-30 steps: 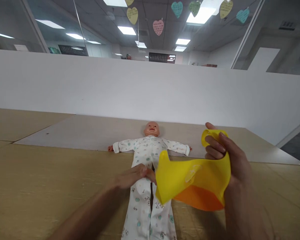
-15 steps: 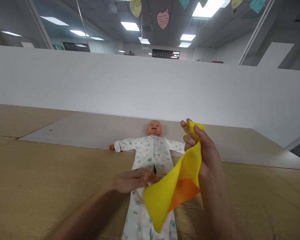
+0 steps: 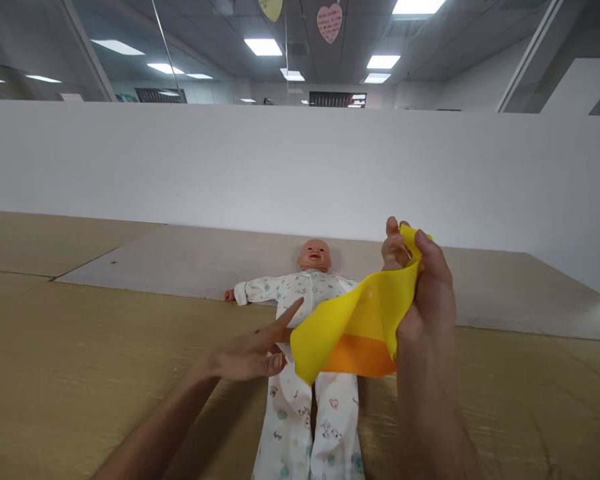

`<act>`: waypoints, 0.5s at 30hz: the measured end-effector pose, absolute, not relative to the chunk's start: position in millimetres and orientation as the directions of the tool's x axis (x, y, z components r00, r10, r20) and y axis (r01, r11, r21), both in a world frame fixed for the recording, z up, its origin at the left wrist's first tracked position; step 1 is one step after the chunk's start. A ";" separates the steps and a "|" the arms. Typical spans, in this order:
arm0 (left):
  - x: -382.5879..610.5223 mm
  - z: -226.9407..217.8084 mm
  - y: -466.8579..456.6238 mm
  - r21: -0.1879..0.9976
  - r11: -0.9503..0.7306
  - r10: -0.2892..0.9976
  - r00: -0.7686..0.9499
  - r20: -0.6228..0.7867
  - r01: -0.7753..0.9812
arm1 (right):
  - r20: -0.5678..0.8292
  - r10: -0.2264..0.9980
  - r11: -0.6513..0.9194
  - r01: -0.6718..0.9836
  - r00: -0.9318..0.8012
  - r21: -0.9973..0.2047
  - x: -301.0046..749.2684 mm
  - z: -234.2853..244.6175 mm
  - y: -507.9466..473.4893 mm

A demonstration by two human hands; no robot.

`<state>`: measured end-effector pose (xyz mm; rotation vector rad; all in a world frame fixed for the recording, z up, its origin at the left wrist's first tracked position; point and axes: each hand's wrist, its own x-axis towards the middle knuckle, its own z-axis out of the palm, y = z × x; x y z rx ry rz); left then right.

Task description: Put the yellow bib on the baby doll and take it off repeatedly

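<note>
Head view: right hand (image 3: 429,283) grips a yellow bib (image 3: 353,310), slanting down toward left hand (image 3: 250,352). Left fingers are spread, contact hidden.

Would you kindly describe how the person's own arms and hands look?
Both forearms show bare, with no sleeves in view. The left hand and right hand wear no gloves, and no ring or watch is visible; a small dark spot marks the left.
</note>
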<state>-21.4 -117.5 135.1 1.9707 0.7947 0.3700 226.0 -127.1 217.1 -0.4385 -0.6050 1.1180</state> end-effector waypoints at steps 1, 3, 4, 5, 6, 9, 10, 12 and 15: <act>-18.4 133.4 -117.1 0.893 -0.293 0.649 0.757 -0.076 0.341 | 0.223 0.915 0.400 -0.691 0.336 -0.602 228.8 215.8 -124.1; -10.9 130.0 -116.7 0.930 -0.233 0.625 0.776 -0.081 0.284 | 0.217 0.901 0.428 -0.684 0.377 -0.591 232.5 213.7 -119.1; -6.8 128.2 -116.8 0.933 -0.228 0.641 0.764 -0.073 0.280 | 0.213 0.898 0.432 -0.682 0.384 -0.590 233.2 212.8 -117.3; -2.8 126.3 -116.9 0.931 -0.226 0.672 0.738 -0.065 0.288 | 0.209 0.897 0.432 -0.681 0.388 -0.591 233.0 212.2 -115.8; 0.9 124.1 -117.2 0.929 -0.217 0.711 0.701 -0.060 0.300 | 0.203 0.899 0.429 -0.682 0.389 -0.592 232.1 211.8 -114.7; 8.7 116.7 -118.9 0.941 -0.133 0.811 0.579 -0.077 0.312 | 0.167 0.907 0.407 -0.707 0.386 -0.578 228.1 211.1 -113.2; 9.7 114.4 -119.6 0.944 -0.112 0.829 0.553 -0.084 0.312 | 0.161 0.911 0.400 -0.714 0.381 -0.574 227.0 210.9 -113.0; 9.5 111.0 -121.2 0.942 -0.113 0.850 0.522 -0.073 0.316 | 0.163 0.918 0.387 -0.719 0.362 -0.578 225.6 210.3 -112.8; 6.3 112.3 -123.9 0.940 -0.180 0.826 0.564 -0.015 0.289 | 0.159 0.932 0.354 -0.726 0.325 -0.590 223.2 209.0 -112.8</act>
